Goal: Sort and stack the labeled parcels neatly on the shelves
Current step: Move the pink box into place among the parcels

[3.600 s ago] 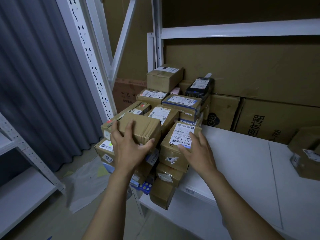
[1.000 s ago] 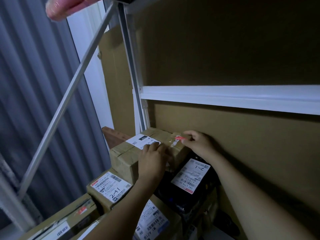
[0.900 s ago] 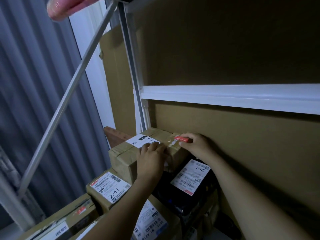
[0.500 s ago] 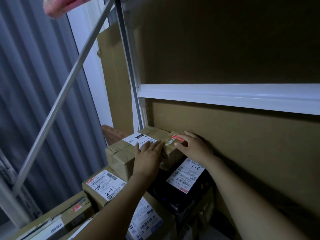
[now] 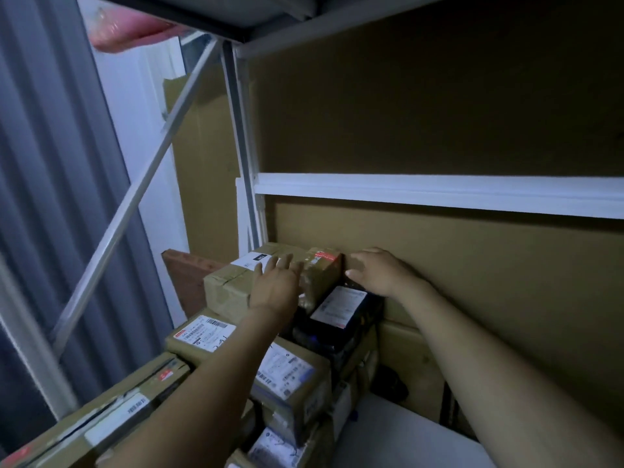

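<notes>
A pile of labelled cardboard parcels fills the left end of the shelf. On top lies a brown box [image 5: 227, 289] with a white label. A small taped parcel [image 5: 325, 267] with a red sticker rests against its right end. My left hand [image 5: 275, 287] lies flat against these two, fingers spread. My right hand [image 5: 380, 274] hovers just right of the small parcel, fingers apart, above a black parcel [image 5: 338, 310] with a white label. Lower boxes [image 5: 293, 372] sit under my left forearm.
A white shelf beam [image 5: 439, 194] crosses above the pile, with brown cardboard backing [image 5: 489, 275] behind. A grey diagonal brace [image 5: 135, 197] and a curtain [image 5: 47, 197] are to the left. A pink bag [image 5: 125, 30] sits on the upper shelf. White shelf board [image 5: 398, 437] shows at the lower right.
My right hand has come off the red-stickered end of the small parcel and moved slightly right. My left fingers have spread. Earlier still, both hands were lower, on boxes at the pile's front.
</notes>
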